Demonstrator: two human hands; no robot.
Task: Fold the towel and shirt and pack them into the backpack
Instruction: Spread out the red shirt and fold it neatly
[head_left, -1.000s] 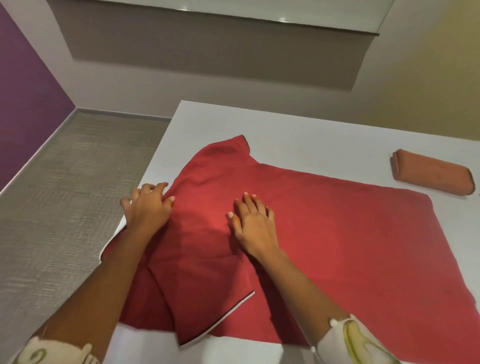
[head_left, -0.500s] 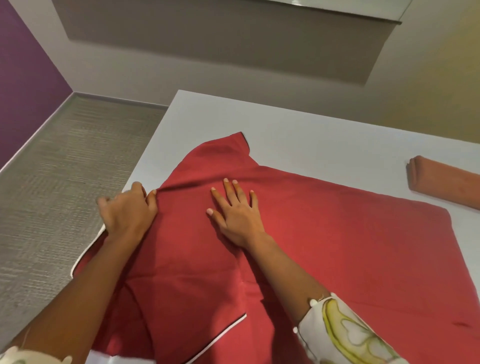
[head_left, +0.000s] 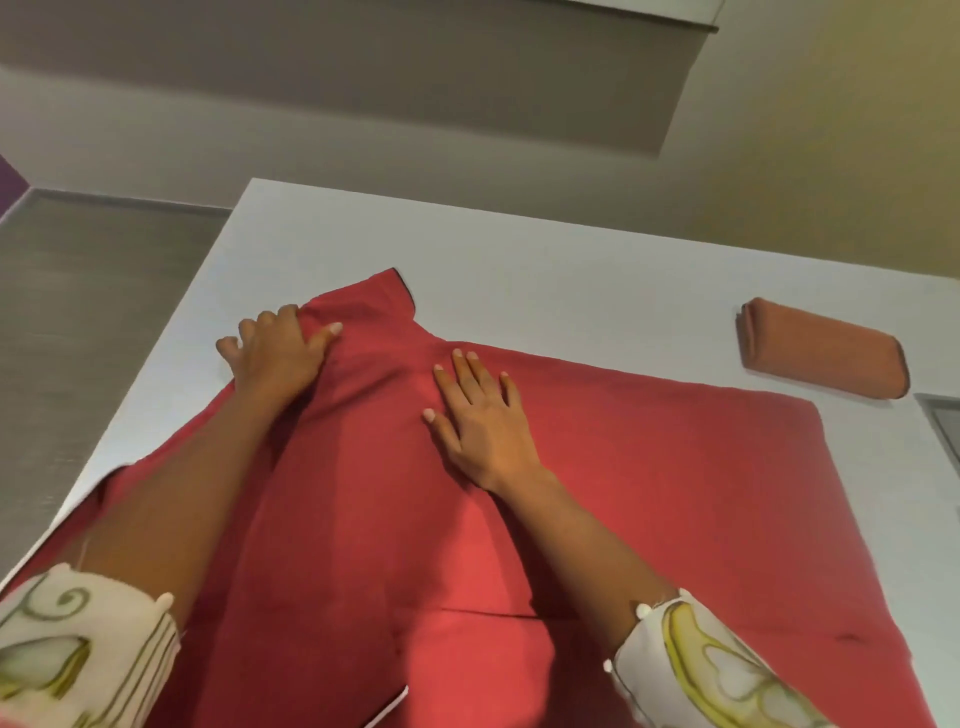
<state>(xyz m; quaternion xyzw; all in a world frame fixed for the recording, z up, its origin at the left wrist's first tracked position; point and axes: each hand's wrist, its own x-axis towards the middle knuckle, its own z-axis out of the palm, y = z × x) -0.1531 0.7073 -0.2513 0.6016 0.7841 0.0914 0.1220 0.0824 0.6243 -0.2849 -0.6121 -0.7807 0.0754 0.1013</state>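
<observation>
A red shirt (head_left: 649, 467) lies spread over the white table (head_left: 545, 254), one sleeve pointing toward the far left. My left hand (head_left: 278, 353) rests on the shirt's left edge near that sleeve, fingers loosely bent over the cloth with the thumb out on the fabric. My right hand (head_left: 480, 421) lies flat on the middle of the shirt, fingers straight and slightly spread. An orange towel (head_left: 821, 356), folded into a compact roll, sits on the table at the far right, apart from the shirt. No backpack is in view.
The table's left edge (head_left: 171, 332) drops to a grey carpeted floor (head_left: 78, 322). A beige wall and a grey panel stand behind the table. A grey object (head_left: 945, 421) shows at the right edge.
My left hand has slid up along the shirt's left edge toward the sleeve. My right hand has moved further up the shirt, still flat. The camera has tilted and come closer.
</observation>
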